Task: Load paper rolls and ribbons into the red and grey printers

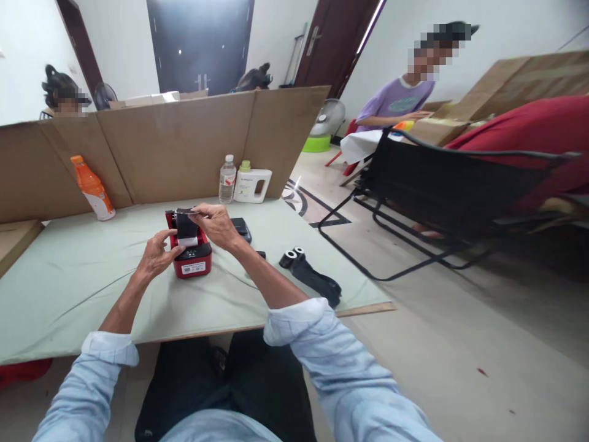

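A small red and black label printer (192, 259) stands on the pale green table cover (83, 288). A black strip of tape (186, 226) rises from its top. My right hand (216, 224) pinches the upper end of that strip above the printer. My left hand (155, 253) curls against the printer's left side, fingers touching the strip's lower part. Both sleeves are light blue and rolled up.
Black rolls with loose black ribbon (309, 274) lie right of the printer, a dark device (242, 228) behind it. An orange bottle (93, 189), a clear bottle (227, 179) and a white jug (251, 183) stand before a cardboard screen (175, 142). A black folding chair (442, 190) and a seated person (399, 98) are at right.
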{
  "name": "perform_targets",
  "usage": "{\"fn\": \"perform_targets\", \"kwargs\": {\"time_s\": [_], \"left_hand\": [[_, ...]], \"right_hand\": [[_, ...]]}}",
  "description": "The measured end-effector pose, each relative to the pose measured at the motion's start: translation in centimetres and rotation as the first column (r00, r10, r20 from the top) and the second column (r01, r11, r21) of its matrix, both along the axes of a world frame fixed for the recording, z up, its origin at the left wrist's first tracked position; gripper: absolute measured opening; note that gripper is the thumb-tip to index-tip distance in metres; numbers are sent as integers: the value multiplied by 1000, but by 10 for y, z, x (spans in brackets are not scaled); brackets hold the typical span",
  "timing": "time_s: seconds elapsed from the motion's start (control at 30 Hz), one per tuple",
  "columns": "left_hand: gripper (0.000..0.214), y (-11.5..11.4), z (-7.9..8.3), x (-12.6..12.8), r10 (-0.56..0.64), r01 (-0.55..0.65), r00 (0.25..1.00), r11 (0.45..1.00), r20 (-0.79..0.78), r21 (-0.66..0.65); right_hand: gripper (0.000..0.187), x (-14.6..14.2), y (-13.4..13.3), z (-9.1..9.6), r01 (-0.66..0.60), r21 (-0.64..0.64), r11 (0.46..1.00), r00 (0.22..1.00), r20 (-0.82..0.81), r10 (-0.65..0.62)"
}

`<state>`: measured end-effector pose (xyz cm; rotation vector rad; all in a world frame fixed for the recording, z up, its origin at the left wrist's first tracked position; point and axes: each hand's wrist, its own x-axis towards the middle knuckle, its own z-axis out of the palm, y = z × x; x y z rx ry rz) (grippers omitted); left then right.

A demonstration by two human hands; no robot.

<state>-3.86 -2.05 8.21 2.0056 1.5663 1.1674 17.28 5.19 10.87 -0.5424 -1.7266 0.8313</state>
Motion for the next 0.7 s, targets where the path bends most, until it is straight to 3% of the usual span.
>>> {"fn": "perform_targets", "kwargs": {"time_s": [0.17, 0.3, 0.5, 0.7], "left_hand": [[41, -5, 25, 25, -167, 166, 981, 986, 97, 21], [32, -12, 31, 48, -259, 264, 959, 964, 116, -27], [25, -14, 24, 78, -314, 312, 949, 949, -36, -47], [20, -12, 30, 124, -409, 398, 902, 912, -136, -103]], "right_hand": [[42, 16, -27, 29, -19, -34, 999, 992, -124, 15], [43, 38, -60, 32, 55, -16, 998, 983, -174, -57], [31, 89, -105, 8, 192, -75, 978, 959, -196, -204], [22, 153, -126, -19, 341, -186, 922, 888, -257, -380]]}}
